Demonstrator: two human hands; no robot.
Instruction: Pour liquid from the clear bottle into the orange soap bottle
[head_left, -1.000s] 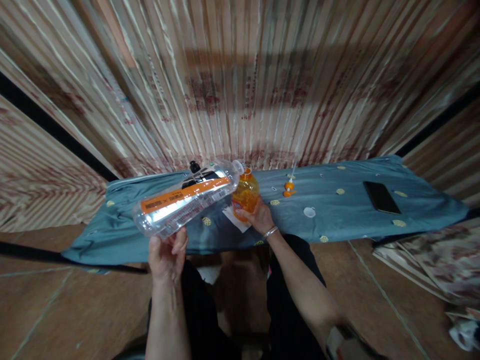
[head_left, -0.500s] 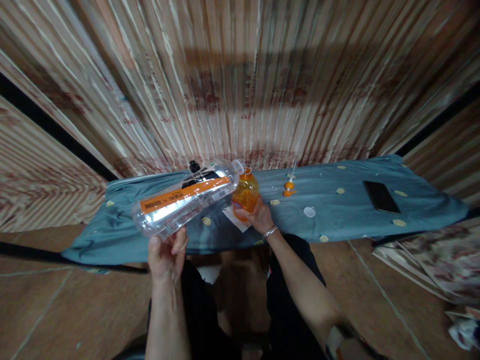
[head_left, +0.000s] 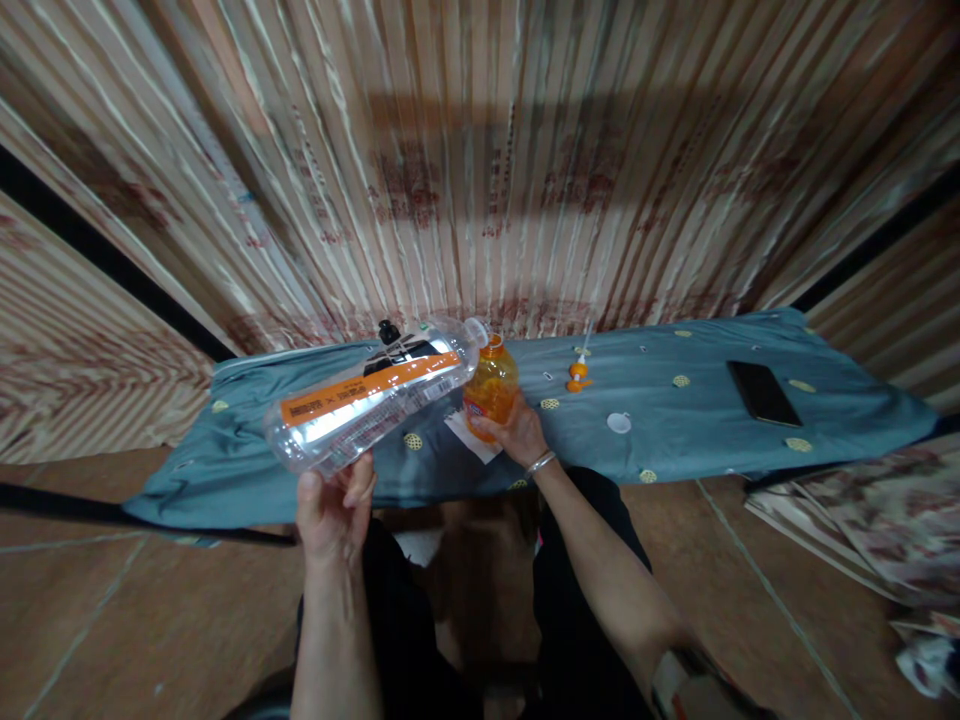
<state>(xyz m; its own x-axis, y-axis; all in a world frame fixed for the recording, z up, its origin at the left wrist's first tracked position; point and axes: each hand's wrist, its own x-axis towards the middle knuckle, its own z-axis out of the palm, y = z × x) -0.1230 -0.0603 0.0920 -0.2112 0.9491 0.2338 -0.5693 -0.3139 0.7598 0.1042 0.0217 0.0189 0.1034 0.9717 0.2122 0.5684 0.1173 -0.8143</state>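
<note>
My left hand (head_left: 336,510) is closed around the lower end of a large clear plastic bottle (head_left: 375,395) with an orange and silver label. The bottle is tilted, its open neck up at the right, level with the mouth of an orange bottle. That orange bottle (head_left: 491,385) is see-through and uncapped, and my right hand (head_left: 517,430) grips its lower side. Under it lies a piece of white paper (head_left: 472,440). An orange pump top (head_left: 577,372) with a clear tube rests on the cloth to the right.
A blue-green patterned cloth (head_left: 675,430) covers the narrow table. On it lie a dark phone (head_left: 763,393) at the right and a black pump top (head_left: 388,332) behind the clear bottle. A striped curtain (head_left: 480,200) hangs along the back edge. Black poles (head_left: 112,255) frame the sides.
</note>
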